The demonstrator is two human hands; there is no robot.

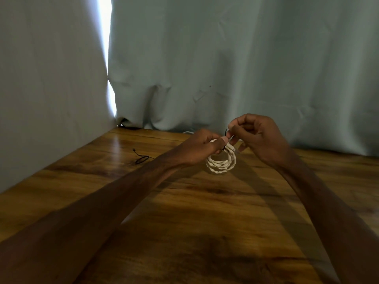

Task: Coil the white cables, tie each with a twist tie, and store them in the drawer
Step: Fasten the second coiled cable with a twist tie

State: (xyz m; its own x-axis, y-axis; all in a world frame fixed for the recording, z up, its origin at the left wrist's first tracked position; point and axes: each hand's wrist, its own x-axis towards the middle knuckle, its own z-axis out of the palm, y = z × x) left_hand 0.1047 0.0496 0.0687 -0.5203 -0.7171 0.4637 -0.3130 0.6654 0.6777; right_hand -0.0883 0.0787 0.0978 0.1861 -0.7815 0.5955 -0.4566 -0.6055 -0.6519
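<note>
A coiled white cable (221,163) hangs above the wooden table (184,212), held up at its top. My left hand (200,147) grips the top of the coil with thumb and fingers. A black twist tie (225,134) sticks up from the coil between both hands. My right hand (256,136) pinches the tie and the coil's top with curled fingers. Part of another white cable (187,132) peeks out behind my left hand at the table's far edge.
Another black twist tie (141,158) lies on the table to the left of my left forearm. Pale curtains (225,68) hang along the table's back and left sides. No drawer is in view.
</note>
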